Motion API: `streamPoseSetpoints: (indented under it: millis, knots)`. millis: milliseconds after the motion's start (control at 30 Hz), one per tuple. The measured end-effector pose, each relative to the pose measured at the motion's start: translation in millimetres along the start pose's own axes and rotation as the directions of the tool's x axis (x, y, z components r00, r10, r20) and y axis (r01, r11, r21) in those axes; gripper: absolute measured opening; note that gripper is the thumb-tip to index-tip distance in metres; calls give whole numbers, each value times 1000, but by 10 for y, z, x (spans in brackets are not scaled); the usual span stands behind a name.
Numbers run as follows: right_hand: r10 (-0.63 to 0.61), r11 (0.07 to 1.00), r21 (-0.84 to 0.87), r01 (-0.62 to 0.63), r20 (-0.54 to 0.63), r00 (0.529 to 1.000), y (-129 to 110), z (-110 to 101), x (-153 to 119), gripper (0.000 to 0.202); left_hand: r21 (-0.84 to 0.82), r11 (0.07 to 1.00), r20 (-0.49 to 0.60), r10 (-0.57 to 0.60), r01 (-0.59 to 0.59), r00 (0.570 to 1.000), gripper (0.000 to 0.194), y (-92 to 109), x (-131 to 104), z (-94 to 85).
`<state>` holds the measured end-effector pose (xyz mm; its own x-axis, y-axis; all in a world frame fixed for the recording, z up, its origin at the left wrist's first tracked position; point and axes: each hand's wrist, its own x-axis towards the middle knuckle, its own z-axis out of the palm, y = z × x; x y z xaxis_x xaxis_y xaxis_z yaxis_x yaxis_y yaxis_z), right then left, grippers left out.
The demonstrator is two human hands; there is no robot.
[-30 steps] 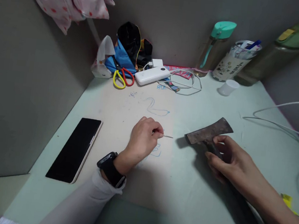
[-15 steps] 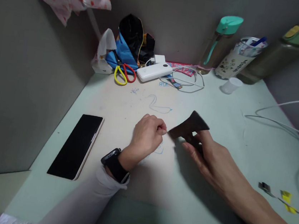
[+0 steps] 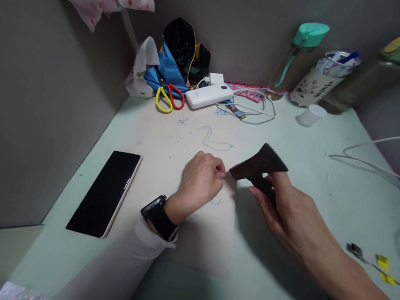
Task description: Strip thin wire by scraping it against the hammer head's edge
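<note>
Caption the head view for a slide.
Right hand holding an axe-headed tool close to the pinching left hand above a pale desk.

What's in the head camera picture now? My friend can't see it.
A person's right hand holds a small axe over a pale desk, one end of its head close to the left hand, which pinches a tiny thing, mostly hidden. A phone lies at left; scissors and a white power bank sit at the back.
</note>
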<state>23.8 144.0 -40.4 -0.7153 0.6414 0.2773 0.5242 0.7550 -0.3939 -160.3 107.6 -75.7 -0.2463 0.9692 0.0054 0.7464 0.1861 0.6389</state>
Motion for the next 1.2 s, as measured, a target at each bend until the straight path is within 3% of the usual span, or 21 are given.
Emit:
streamPoseSetpoints:
  millis: [267, 600, 1200]
  knots:
    - [48, 999, 18, -50, 100, 994, 45, 104, -30, 6, 8, 1000, 12, 24, -24, 1000, 19, 12, 6, -1]
    - [104, 994, 20, -105, 42, 994, 94, -65, -18, 18, 51, 998, 41, 19, -21, 999, 22, 17, 7, -17]
    - [128, 990, 53, -132, 81, 989, 18, -84, 20, 15, 28, 1000, 11, 13, -14, 1000, 20, 25, 5, 1]
